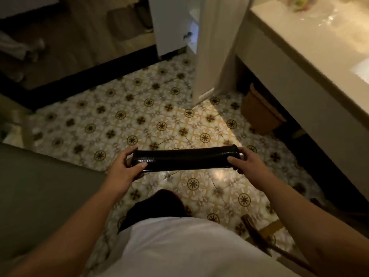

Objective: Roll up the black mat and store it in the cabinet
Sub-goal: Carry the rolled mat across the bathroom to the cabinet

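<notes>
The black mat (185, 158) is rolled into a tight tube and held level above the patterned tile floor, in front of my body. My left hand (124, 165) grips its left end, thumb on top. My right hand (246, 161) grips its right end. A white cabinet (171, 27) stands at the far middle, its door (207, 48) swung open toward me with the inside partly showing.
A long white counter (299, 56) runs along the right, with a brown basket (259, 114) under it. A grey-green padded surface (40, 186) fills the left. A wooden stool (265, 234) stands near my right leg. Dark wooden flooring lies beyond a black threshold at the top left.
</notes>
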`<state>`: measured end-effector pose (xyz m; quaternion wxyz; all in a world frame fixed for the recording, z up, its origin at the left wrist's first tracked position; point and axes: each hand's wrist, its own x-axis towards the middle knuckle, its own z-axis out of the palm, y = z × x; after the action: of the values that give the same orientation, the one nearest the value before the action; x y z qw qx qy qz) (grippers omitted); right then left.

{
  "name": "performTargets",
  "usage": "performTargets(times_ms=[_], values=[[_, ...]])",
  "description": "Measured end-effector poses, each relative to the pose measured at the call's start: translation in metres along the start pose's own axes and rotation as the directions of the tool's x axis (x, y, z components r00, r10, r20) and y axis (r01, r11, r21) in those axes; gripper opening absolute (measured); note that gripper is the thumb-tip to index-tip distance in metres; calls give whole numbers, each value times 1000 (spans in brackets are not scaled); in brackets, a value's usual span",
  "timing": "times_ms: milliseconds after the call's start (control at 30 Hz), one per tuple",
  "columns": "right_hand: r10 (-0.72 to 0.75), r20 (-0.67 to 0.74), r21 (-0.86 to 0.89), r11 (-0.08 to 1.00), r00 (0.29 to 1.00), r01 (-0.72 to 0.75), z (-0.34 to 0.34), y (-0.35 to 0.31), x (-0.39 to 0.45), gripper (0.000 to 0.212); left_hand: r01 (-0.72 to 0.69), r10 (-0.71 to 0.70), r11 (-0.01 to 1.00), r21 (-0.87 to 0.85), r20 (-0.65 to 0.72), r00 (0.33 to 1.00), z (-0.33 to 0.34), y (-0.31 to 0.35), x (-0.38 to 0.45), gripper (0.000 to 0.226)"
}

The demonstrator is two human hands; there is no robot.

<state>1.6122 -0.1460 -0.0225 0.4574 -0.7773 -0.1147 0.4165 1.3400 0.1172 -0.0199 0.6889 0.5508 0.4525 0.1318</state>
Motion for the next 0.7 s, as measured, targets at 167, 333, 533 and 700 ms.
performTargets(times_ms=[167,333,533,700], values=[[-42,126,-78,996,991,52,18,-42,61,36,15,-29,996,-85,-171,985,-16,0,15,50],[-69,212,-115,989,975,95,44,-84,116,31,-2,-36,989,-148,-254,966,-39,8,47,47],[-104,261,-124,982,960,141,68,-137,172,31,-6,-52,980,-196,-292,955,-61,32,94,49],[-109,285,-118,982,952,148,88,-176,215,26,0,-60,981,-193,-308,950,-79,60,132,48]])
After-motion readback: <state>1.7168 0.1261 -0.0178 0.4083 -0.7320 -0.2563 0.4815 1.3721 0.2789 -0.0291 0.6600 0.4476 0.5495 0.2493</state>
